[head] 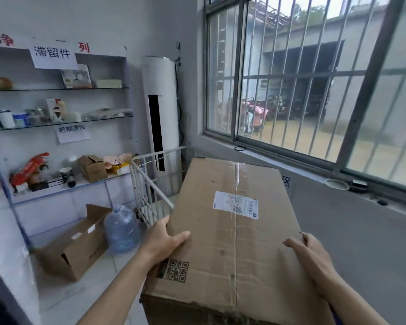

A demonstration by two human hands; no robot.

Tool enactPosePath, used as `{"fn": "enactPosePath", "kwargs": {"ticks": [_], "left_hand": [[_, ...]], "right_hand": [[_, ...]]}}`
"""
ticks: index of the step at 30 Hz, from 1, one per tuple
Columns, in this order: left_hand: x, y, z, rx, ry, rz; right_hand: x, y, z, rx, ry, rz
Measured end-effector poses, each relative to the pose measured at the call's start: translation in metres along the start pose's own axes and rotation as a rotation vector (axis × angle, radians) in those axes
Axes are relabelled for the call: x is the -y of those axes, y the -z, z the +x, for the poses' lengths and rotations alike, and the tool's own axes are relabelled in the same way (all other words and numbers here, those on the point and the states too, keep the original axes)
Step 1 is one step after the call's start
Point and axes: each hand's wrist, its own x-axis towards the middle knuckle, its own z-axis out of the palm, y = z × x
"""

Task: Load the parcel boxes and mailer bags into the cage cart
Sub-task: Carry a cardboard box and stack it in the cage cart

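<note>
Nearest are 2 bare hands on 1 large parcel box (232, 231). The left hand (161, 242) grasps the left long edge, thumb flat on the top and fingers going down the side. The right hand (312, 261) grasps the right long edge in the same way. The box is held in front of the person, with its far left corner over the cage cart (148, 191); if they touch, I cannot tell. The box is of brown corrugated cardboard, long and rectangular, with 1 strip of clear tape along the middle seam, 1 white shipping label (236, 205) and 1 printed QR code (176, 270). Its near edge is a little torn.

The cart is of thin white wire bars, and its top is open. To the right of the box there is a grey wall below 1 barred window (314, 78). On the tiled floor to the left lie 1 open cardboard box (75, 249) and 1 round blue water jug (122, 228), just beside each other. Behind the cart stands 1 tall white air conditioner (161, 113).
</note>
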Motion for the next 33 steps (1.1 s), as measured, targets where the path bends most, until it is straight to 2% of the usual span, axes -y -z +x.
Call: {"fn": "enactPosePath", "kwargs": {"ticks": [11, 24, 29, 33], "left_hand": [[-0.035, -0.111, 0.183, 0.177, -0.118, 0.159], [-0.062, -0.216, 0.355, 0.326, -0.191, 0.201], [-0.060, -0.267, 0.420, 0.470, -0.105, 0.203], [-0.056, -0.305, 0.455, 0.523, -0.088, 0.177]], "right_hand": [[-0.026, 0.015, 0.141, -0.161, -0.152, 0.039], [-0.035, 0.019, 0.268, -0.321, -0.263, 0.055], [-0.053, 0.002, 0.296, -0.439, -0.394, 0.084], [-0.076, -0.015, 0.310, -0.530, -0.482, 0.058]]}}
